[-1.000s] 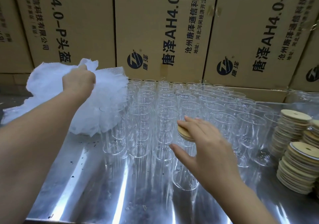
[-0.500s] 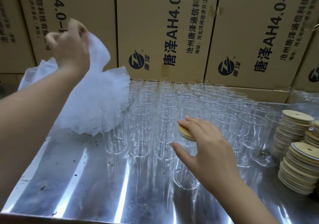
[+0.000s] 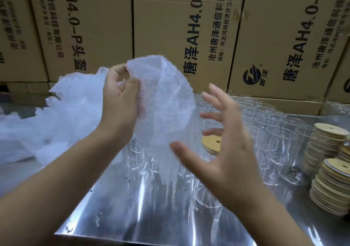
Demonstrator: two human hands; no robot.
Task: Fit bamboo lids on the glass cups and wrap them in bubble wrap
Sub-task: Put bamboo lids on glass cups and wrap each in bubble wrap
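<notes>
Over the steel table [image 3: 151, 219], L hand [image 3: 121, 101] pinches a bubble wrap sheet [image 3: 168, 103] up high; R hand [image 3: 223, 156] just beside it, fingers spread wide, empty. One lid [image 3: 210, 145] sits on the glasses [image 3: 280, 139] below

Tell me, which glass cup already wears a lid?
The one under the single bamboo lid, just behind the right hand; every other cup stands open.

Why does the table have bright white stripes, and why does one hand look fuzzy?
Head view: light glares off the shiny metal table in white streaks; the right hand shows blur-smeared fingertips; the left hand, gripping the bubble wrap, looks sharper.
</notes>
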